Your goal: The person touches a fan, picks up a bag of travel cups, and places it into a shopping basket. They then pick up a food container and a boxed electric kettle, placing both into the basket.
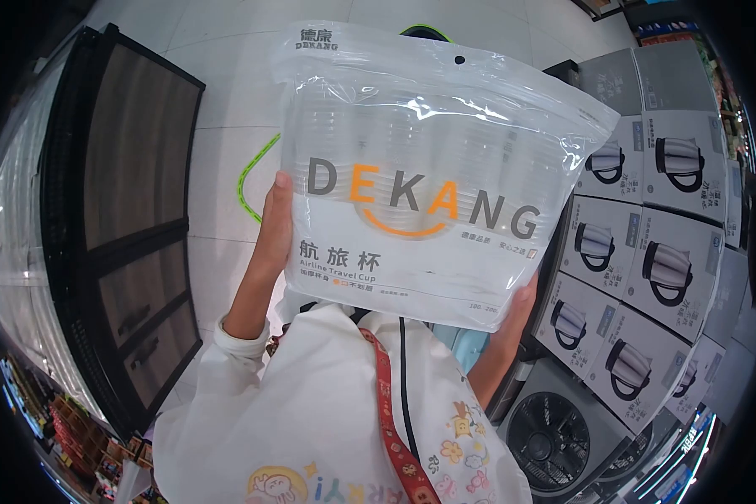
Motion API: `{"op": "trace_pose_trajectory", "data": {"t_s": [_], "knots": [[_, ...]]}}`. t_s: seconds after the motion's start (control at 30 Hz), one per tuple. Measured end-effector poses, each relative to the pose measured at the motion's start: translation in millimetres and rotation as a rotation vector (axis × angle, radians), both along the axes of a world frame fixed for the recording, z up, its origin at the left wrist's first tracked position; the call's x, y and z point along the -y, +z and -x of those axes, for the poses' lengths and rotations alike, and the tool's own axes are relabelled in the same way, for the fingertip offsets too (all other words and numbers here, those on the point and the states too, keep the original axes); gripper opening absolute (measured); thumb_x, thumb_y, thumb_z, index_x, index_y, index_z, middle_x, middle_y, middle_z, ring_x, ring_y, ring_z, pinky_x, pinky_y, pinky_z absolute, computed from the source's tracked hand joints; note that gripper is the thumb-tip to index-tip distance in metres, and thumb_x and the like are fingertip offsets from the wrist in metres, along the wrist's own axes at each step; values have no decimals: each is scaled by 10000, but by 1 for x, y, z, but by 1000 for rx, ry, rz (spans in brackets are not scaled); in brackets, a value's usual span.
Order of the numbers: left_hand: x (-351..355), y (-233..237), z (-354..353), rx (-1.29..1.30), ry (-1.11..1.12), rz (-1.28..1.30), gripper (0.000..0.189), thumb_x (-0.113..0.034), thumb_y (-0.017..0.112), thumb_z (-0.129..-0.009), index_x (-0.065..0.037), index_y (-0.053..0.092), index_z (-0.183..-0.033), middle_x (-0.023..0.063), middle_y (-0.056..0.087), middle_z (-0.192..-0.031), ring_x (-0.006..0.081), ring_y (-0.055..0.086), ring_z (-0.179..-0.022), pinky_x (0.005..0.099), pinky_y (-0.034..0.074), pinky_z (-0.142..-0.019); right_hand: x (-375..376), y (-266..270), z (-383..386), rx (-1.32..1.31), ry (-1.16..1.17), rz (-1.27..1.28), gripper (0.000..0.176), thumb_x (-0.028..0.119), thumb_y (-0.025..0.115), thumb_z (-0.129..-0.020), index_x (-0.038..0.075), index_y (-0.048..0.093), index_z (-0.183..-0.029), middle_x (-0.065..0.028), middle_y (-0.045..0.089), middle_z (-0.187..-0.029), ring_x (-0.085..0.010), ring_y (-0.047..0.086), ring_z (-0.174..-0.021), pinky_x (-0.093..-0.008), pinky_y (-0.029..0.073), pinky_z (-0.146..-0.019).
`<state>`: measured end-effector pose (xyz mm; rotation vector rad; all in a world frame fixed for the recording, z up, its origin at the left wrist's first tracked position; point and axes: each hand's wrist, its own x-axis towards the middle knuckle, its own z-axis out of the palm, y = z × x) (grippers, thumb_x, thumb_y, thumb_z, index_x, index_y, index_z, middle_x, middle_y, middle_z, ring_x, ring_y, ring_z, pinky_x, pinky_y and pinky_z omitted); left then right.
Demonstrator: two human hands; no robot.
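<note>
Held up in front of my chest is a large clear-and-white zip bag of plastic travel cups, printed "DEKANG" and "Airline Travel Cup". Stacks of ribbed clear cups show through its film. At its left edge my left hand is closed on the side, with the thumb in sight and the other fingers hidden behind. My right hand grips the lower right corner, most of its fingers also out of sight. The bag leans slightly, its top seam sloping down to the right.
Stacked kettle boxes rise at the right, with a black fan below them. On the left stands a dark-framed cabinet. A green strip lies on the tiled floor. A red lanyard hangs over my white top.
</note>
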<state>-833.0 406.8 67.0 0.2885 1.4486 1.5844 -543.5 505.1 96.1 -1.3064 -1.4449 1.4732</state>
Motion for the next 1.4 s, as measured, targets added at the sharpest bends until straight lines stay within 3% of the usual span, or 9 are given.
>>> {"op": "trace_pose_trajectory", "data": {"t_s": [0.23,0.4,0.6,0.73,1.4], "knots": [[6,-8,3,86,-3,37,633,-524,232,-892,36,482,-1046,121,584,-878,142,597,-746,237,491,-640,0,8,7,32,-3,6,810,585,489,-760,-51,319,-1232,-137,411,-1164,-197,399,-1077,-299,297,-917],[4,-4,1,96,24,33,628,-508,232,-894,36,455,-1118,155,579,-980,173,603,-844,251,500,-719,0,5,3,31,3,16,815,578,498,-760,-55,308,-1238,-133,410,-1161,-200,397,-1076,-297,288,-924],[2,-11,1,167,72,17,617,-497,221,-900,33,464,-1105,147,590,-938,167,608,-802,256,503,-700,0,5,2,46,-2,13,823,573,494,-765,-56,288,-1255,-143,398,-1190,-202,391,-1093,-301,285,-933],[5,-8,5,145,-35,41,615,-500,226,-900,35,464,-1089,142,585,-920,157,602,-794,251,498,-687,1,8,6,42,-18,16,820,581,484,-767,-55,297,-1250,-144,402,-1187,-204,393,-1091,-304,294,-926],[3,-4,2,28,-24,9,637,-510,236,-897,50,459,-1100,130,571,-963,149,574,-835,251,466,-732,-2,4,-1,37,6,7,826,589,489,-757,-59,311,-1238,-142,417,-1169,-203,400,-1080,-308,290,-925]]}}
